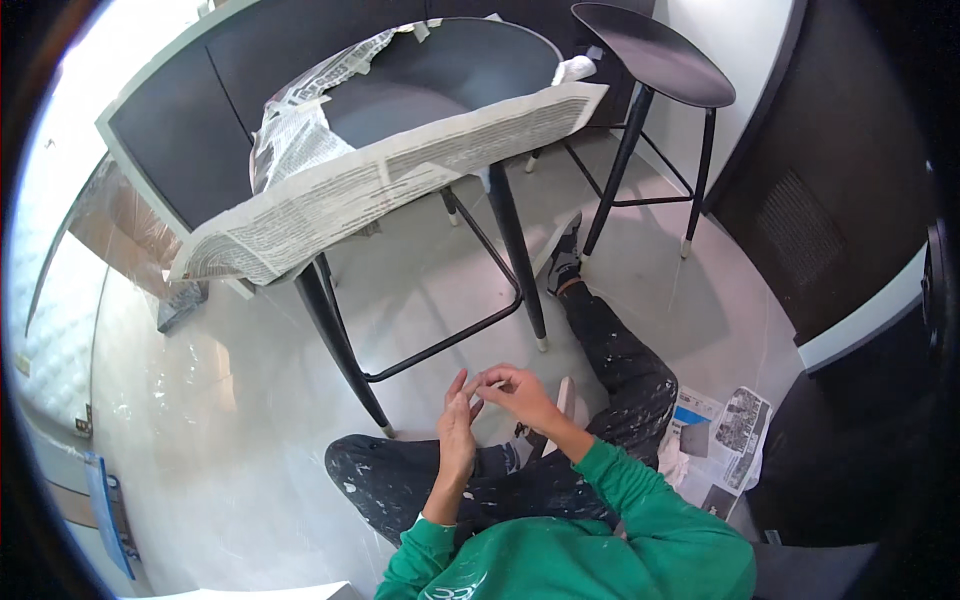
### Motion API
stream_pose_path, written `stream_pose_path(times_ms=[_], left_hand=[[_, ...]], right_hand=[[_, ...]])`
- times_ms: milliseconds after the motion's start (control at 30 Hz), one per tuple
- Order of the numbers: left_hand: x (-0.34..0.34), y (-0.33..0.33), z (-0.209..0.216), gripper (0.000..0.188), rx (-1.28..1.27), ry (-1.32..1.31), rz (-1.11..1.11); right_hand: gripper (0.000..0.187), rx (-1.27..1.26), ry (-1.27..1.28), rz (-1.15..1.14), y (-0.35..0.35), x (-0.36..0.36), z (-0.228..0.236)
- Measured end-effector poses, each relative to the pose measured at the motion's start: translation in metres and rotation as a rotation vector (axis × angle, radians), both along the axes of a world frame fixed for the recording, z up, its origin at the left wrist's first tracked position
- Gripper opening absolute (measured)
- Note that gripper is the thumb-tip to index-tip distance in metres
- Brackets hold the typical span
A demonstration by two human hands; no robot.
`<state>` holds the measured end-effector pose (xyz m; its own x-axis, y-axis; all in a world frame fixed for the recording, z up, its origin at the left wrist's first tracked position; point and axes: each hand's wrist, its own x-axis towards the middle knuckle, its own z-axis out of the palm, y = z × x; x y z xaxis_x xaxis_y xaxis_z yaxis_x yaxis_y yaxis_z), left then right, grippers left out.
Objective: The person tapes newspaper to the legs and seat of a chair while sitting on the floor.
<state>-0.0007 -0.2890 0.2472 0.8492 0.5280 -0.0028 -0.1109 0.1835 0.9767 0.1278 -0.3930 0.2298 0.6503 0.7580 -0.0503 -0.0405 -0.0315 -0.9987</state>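
Note:
I sit on the floor with both hands raised together over my lap. My left hand (456, 428) is turned up, its fingers stretched out and partly apart. The fingers of my right hand (524, 398) pinch together against the left fingertips; anything between them is too small to make out. Just ahead stands a black bar stool (440, 85) on black legs with pale tips. A long newspaper strip (400, 170) hangs along the near edge of its seat. More torn newspaper (300, 130) covers the seat's left rim.
A second dark stool (660, 55) stands at the far right. Newspaper sheets (735, 430) lie on the floor by my right knee. My outstretched right leg (615, 345) reaches between the stools. A dark panel (800, 200) rises on the right, and a blue object (108, 510) is at lower left.

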Motion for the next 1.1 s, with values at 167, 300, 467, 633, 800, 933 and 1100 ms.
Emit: stream_pose_path(times_ms=[167, 300, 467, 633, 800, 933, 1100], left_hand=[[0.013, 0.001, 0.045, 0.063, 0.271, -0.086, -0.04], [0.019, 0.005, 0.093, 0.061, 1.172, 0.016, 0.081], [0.044, 0.041, 0.187, 0.095, 1.654, -0.292, 0.316], [0.094, 0.031, 0.294, 0.087, 2.357, -0.24, 0.062], [0.131, 0.048, 0.317, 0.087, 2.304, -0.136, 0.144], [0.135, 0.048, 0.326, 0.074, 2.109, -0.175, 0.071], [0.134, 0.046, 0.355, 0.057, 1.786, -0.117, -0.046]], right_hand=[[0.018, 0.254, 0.031, -0.045, -0.006, 0.013, 0.035], [0.013, 0.261, -0.558, -0.246, -0.029, 0.024, 0.102], [0.013, 0.535, -0.83, -0.625, -0.06, 0.054, 0.187], [0.012, 0.821, -0.831, -0.616, -0.056, 0.085, 0.226], [0.013, 0.853, -0.869, -0.527, -0.042, 0.106, 0.247], [0.016, 0.748, -0.948, -0.463, -0.037, 0.127, 0.282], [0.023, 0.446, -0.989, -0.185, -0.034, 0.174, 0.357]])
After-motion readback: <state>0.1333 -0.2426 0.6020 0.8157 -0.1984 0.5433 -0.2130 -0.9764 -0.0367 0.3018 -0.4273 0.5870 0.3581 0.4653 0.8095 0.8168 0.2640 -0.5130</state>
